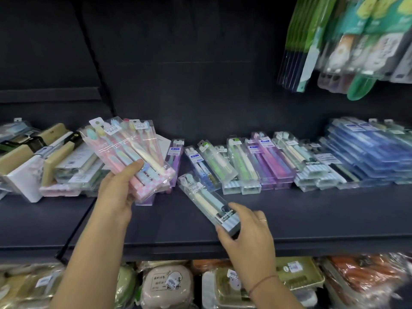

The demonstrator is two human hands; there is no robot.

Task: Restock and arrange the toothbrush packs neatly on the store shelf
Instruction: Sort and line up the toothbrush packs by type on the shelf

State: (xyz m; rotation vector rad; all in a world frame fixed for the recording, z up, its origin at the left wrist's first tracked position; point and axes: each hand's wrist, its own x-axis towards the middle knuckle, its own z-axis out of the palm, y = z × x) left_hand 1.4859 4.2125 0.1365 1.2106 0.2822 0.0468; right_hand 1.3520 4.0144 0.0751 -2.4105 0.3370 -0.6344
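Observation:
My left hand (117, 192) grips a small stack of pink checkered toothbrush packs (131, 157), lifted and tilted above the left part of the dark shelf (312, 210). My right hand (247, 237) holds the near end of a clear narrow toothbrush pack (205, 197) that lies at a slant on the shelf's open middle. Behind it, a row of clear packs with green, purple and white brushes (256, 166) lies side by side against the back. Blue packs (367, 152) are stacked at the right.
Beige, white and black boxed packs (44, 157) are piled at the shelf's left. Green and mixed packs (347, 41) hang from hooks at the upper right. The lower shelf holds pink and green plastic boxes (167, 284) and wrapped goods. The shelf's front strip is bare.

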